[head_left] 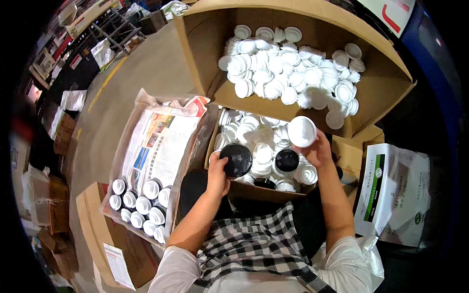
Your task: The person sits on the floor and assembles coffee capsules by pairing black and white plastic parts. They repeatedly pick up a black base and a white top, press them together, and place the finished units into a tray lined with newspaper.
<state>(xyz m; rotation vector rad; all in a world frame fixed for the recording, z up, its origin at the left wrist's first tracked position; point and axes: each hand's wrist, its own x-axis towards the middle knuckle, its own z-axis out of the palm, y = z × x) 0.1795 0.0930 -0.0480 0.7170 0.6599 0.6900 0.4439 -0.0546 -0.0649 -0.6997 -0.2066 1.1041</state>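
My left hand point(218, 177) grips a black round lid point(238, 161) by its edge, flat face up. In my right hand point(320, 152) a white round lid point(302, 132) is held by its side, a little higher. Both are over an open cardboard box point(259, 191) full of white plastic lids point(264, 153). Among these, another black round piece point(287, 160) lies close to my right hand, and a black rim point(265, 183) shows at the near edge. My right fingertips are partly hidden behind the white lid.
Beyond stands a large tilted carton point(381, 100) with a heap of white lids point(293, 68). At left, a plastic-lined tray point(110, 195) holds newspaper point(159, 141) and several white-topped dark pieces point(143, 205). A cardboard box point(93, 210) stands beside it; a printed white bag point(395, 195) lies at right.
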